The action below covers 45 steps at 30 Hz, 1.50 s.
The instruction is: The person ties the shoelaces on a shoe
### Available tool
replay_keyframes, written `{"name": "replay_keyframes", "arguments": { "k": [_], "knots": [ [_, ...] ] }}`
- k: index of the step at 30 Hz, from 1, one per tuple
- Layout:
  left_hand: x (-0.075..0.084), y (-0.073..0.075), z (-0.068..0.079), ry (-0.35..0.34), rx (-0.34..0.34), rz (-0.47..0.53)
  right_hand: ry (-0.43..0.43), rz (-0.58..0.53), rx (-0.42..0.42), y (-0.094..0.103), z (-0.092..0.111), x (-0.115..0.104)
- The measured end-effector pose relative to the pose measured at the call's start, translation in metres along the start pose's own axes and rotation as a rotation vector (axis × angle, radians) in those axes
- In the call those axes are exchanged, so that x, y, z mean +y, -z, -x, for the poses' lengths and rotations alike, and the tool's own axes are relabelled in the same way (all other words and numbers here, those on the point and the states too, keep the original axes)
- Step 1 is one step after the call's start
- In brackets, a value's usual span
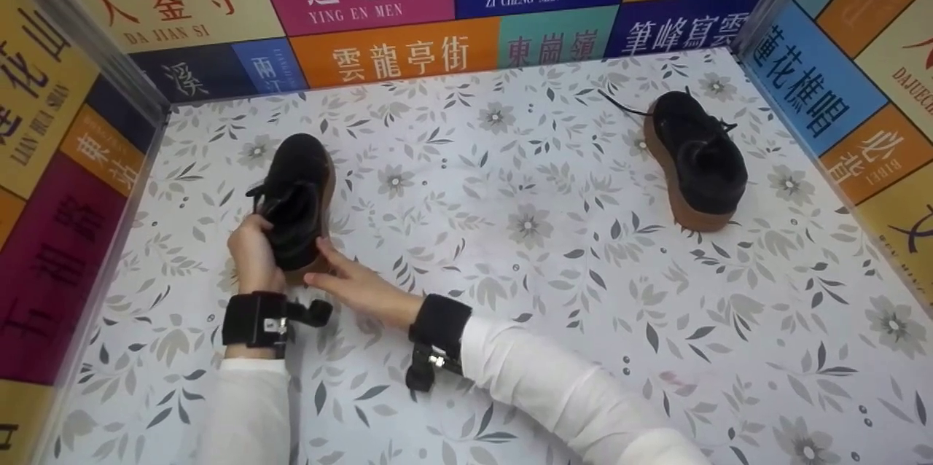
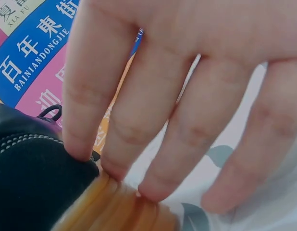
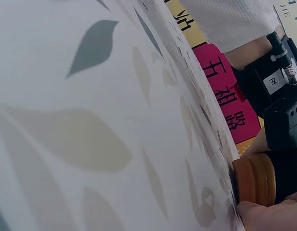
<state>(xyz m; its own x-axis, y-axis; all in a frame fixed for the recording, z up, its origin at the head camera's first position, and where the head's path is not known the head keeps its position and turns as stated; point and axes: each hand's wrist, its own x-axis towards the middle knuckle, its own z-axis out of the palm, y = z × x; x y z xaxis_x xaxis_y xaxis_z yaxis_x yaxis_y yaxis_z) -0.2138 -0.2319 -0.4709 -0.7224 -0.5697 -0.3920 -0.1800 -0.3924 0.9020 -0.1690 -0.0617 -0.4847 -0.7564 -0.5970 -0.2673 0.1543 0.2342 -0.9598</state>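
Note:
A black lace-up shoe with a tan sole stands on the left of the floral surface, toe pointing away. My left hand is at its left side. In the left wrist view, the fingers are nearly straight, and some tips touch the layered tan sole. From the right, my right hand reaches to the heel with extended fingers and thumb. The right wrist view has part of this hand against the sole's heel. The palms and far fingers are partly hidden.
The matching black shoe stands at the right, one lace trailing left. Upright panels with coloured printed blocks border the floral surface at back, left and right. Each wrist wears a black strap with a camera.

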Motion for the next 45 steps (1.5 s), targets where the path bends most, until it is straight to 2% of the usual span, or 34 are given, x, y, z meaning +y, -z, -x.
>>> {"name": "replay_keyframes", "arguments": {
  "k": [5, 11, 15, 17, 21, 23, 27, 30, 34, 39, 41, 45],
  "knots": [
    [-0.005, 0.004, 0.001, 0.013, -0.019, 0.029, 0.016, -0.029, -0.010, 0.005, 0.004, 0.007],
    [-0.002, 0.011, 0.008, 0.063, -0.079, 0.081, 0.090, -0.087, -0.048, 0.031, 0.023, 0.006],
    [0.002, 0.012, 0.015, -0.010, -0.072, 0.003, 0.122, -0.134, -0.028, 0.054, 0.043, -0.003],
    [0.005, 0.010, 0.022, -0.052, -0.070, -0.048, 0.138, -0.114, -0.021, 0.070, 0.056, -0.009],
    [0.011, 0.000, 0.043, -0.156, -0.072, -0.141, 0.199, 0.052, 0.032, 0.111, 0.084, -0.016],
    [0.012, -0.006, 0.057, -0.256, -0.070, -0.179, 0.217, 0.136, 0.085, 0.134, 0.098, -0.018],
    [0.009, -0.022, 0.087, -0.467, -0.105, -0.261, 0.217, 0.210, 0.210, 0.183, 0.126, -0.021],
    [0.003, -0.037, 0.109, -0.544, -0.202, -0.272, 0.215, 0.216, 0.320, 0.221, 0.145, -0.022],
    [-0.011, -0.062, 0.136, -0.559, -0.333, -0.286, 0.212, 0.210, 0.466, 0.274, 0.176, -0.024],
    [-0.029, -0.102, 0.165, -0.524, -0.474, -0.309, 0.235, 0.190, 0.670, 0.340, 0.214, -0.020],
    [-0.037, -0.118, 0.175, -0.510, -0.536, -0.308, 0.247, 0.148, 0.737, 0.365, 0.226, -0.013],
    [-0.054, -0.146, 0.192, -0.498, -0.637, -0.313, 0.171, 0.106, 0.807, 0.401, 0.244, 0.006]
  ]
}}
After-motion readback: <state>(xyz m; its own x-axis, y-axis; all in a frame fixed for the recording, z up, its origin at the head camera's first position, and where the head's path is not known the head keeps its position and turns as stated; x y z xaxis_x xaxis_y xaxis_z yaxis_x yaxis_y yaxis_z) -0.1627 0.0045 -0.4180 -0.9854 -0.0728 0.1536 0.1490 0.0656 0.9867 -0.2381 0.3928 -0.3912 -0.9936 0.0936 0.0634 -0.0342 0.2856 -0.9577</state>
